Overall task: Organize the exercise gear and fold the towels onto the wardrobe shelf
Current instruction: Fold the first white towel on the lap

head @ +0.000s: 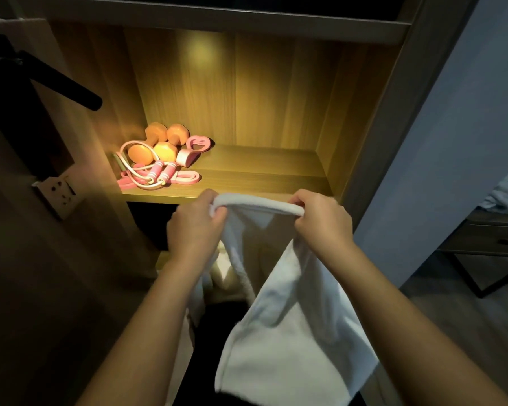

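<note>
Two dumbbells (156,132), one jump rope (156,169)

no readable text, labels, brands or numbers anywhere in view

Left hand (192,222), right hand (320,221): tight curled grip.

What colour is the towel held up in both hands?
White: the plain white cloth towel shows best in the head view.
</note>
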